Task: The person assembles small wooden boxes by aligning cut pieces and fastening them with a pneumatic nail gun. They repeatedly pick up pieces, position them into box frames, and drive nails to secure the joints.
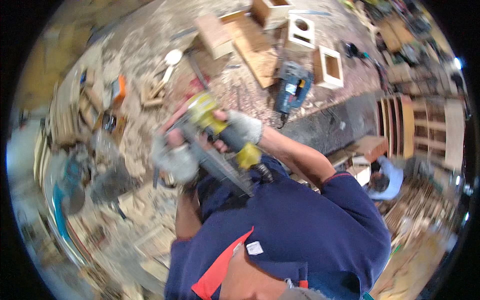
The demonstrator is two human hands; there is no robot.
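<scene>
A yellow and black nail gun [201,111] with a long dark magazine is held in front of my chest, above the near edge of the workbench. My right hand [246,128], in a light fingerless work glove, closes around its black grip. On the other side, my left hand [176,161], gloved the same way, is closed against the magazine side of the tool; motion blurs it somewhat. An air fitting hangs at the tool's lower end, by my shirt.
On the sawdust-strewn bench [145,55] lie a blue power tool [294,92], a plywood board [255,56], a box with a round hole [300,33] and an open-fronted box [328,68]. A person in light blue [391,181] is at the right, near stacked boards [427,125].
</scene>
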